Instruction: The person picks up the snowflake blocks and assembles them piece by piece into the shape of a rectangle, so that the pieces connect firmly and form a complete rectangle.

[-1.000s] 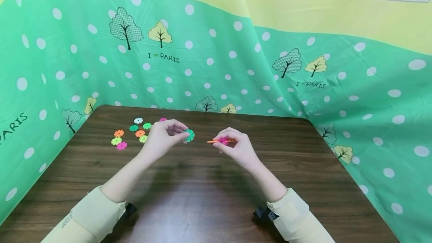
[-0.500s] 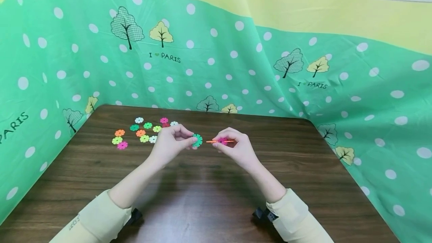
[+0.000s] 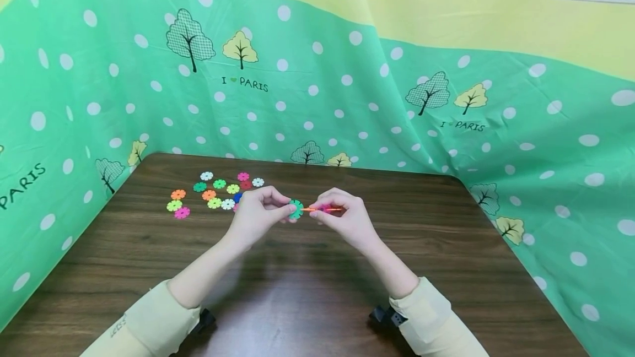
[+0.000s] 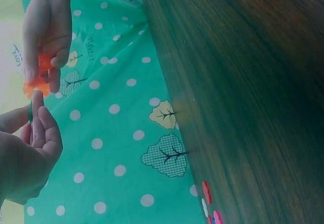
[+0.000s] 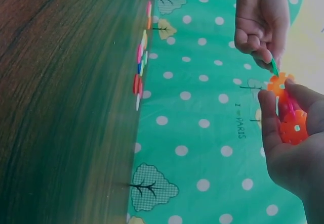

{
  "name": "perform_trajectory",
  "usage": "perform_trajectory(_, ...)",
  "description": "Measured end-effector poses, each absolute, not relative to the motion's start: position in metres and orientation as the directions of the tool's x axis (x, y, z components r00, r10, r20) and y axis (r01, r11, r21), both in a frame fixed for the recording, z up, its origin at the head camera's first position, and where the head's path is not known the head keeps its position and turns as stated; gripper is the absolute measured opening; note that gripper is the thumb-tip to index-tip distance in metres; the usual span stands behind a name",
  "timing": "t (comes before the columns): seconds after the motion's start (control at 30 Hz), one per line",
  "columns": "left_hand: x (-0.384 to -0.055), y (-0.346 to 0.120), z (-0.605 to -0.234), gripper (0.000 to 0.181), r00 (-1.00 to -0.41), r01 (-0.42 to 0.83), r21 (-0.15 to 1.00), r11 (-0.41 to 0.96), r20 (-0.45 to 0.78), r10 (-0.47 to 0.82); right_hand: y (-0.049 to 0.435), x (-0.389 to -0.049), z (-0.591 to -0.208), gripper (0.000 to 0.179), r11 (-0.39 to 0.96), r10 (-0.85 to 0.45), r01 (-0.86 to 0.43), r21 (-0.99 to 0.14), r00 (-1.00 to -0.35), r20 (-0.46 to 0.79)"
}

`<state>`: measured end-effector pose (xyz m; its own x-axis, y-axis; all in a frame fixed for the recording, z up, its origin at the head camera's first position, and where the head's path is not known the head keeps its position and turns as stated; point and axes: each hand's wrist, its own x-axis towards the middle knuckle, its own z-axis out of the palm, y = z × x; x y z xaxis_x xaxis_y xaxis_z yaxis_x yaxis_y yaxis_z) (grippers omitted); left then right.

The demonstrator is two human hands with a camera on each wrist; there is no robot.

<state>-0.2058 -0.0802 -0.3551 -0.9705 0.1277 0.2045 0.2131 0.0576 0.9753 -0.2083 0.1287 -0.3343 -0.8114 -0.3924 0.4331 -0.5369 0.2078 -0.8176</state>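
My left hand (image 3: 260,215) pinches a green snowflake disc (image 3: 297,210) between thumb and fingers, its flat face toward the head camera. My right hand (image 3: 349,216) grips a small joined chain of snowflake discs: an orange disc (image 5: 278,85), a pink disc (image 5: 290,105) and a second orange disc (image 5: 295,129). Above the table, the green disc's edge meets the near orange disc's edge, the two standing crosswise. Whether their slots are engaged I cannot tell. Fingers partly cover the chain in the head view.
Several loose snowflake discs lie at the table's back left, among them a white disc (image 3: 206,176), a magenta disc (image 3: 182,212) and a blue disc (image 3: 238,198), partly behind my left hand. A patterned green curtain (image 3: 317,109) borders the wooden table (image 3: 421,258).
My left hand has moved right with the green disc, from apart to meeting the orange disc. The right hand has stayed nearly in place. More loose discs now show behind the left hand.
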Motion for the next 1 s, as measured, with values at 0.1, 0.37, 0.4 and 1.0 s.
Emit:
perform_trajectory(0.1, -0.206, -0.08, -0.357, 0.02, -0.969, 0.216, 0.975, 0.047, 0.208, 0.13, 0.128, -0.207, -0.333, 0.01, 0.227, -0.388, -0.549, -0.805, -0.809, 0.442)
perform_trajectory(0.37, -0.202, -0.079, -0.357, 0.018, -0.961, 0.255, 0.965, 0.065, 0.245, 0.131, 0.126, -0.203, -0.33, 0.011, 0.282, -0.363, -0.565, -0.775, -0.811, 0.459)
perform_trajectory(0.4, -0.201, -0.079, -0.357, 0.018, -0.959, 0.261, 0.963, 0.067, 0.251, 0.133, 0.125, -0.203, -0.33, 0.011, 0.283, -0.361, -0.565, -0.775, -0.811, 0.459)
perform_trajectory(1.0, -0.197, -0.088, -0.354, 0.021, -0.961, 0.248, 0.961, 0.124, 0.227, 0.159, 0.12, -0.2, -0.327, 0.009, 0.268, -0.388, -0.54, -0.798, -0.819, 0.423)
